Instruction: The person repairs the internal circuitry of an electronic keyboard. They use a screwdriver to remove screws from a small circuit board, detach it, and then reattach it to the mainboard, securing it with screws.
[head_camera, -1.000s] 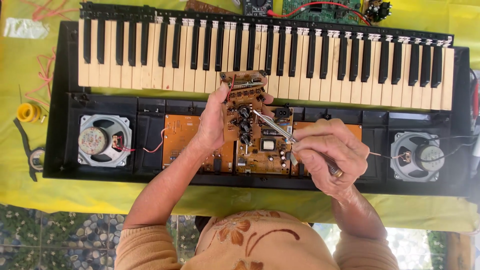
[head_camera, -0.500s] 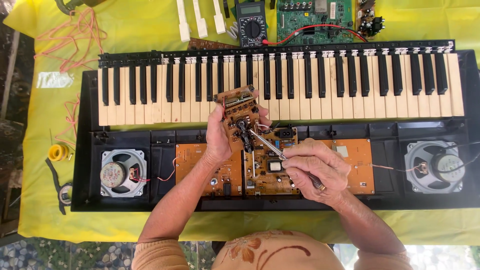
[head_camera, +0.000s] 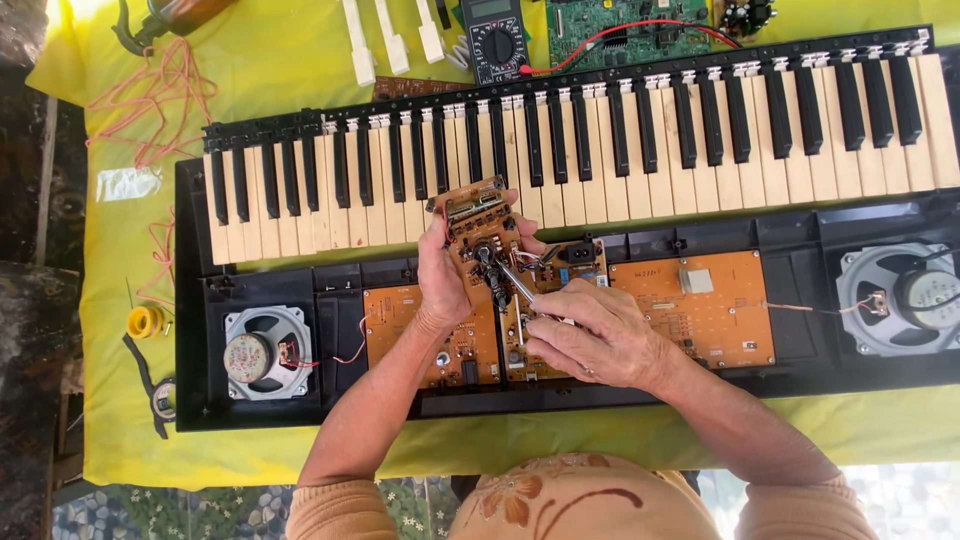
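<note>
Your left hand (head_camera: 445, 275) clamps its fingers around a small brown circuit board (head_camera: 478, 225), tilted up over the opened keyboard (head_camera: 620, 140). Your right hand (head_camera: 590, 335) closes its fingers on a metal tool (head_camera: 512, 280), the tip touching the board just beside your left thumb. A speaker (head_camera: 262, 352) sits well left.

L hand (head_camera: 443, 270) raised w/ fingers curled tight, thumb up, wrist bent slightly, forearm running up from lower left. R hand (head_camera: 590, 335) lies lower, palm down, fingers pinched together pointing up-left; forearm comes in from lower right. Hands nearly touching.
</note>
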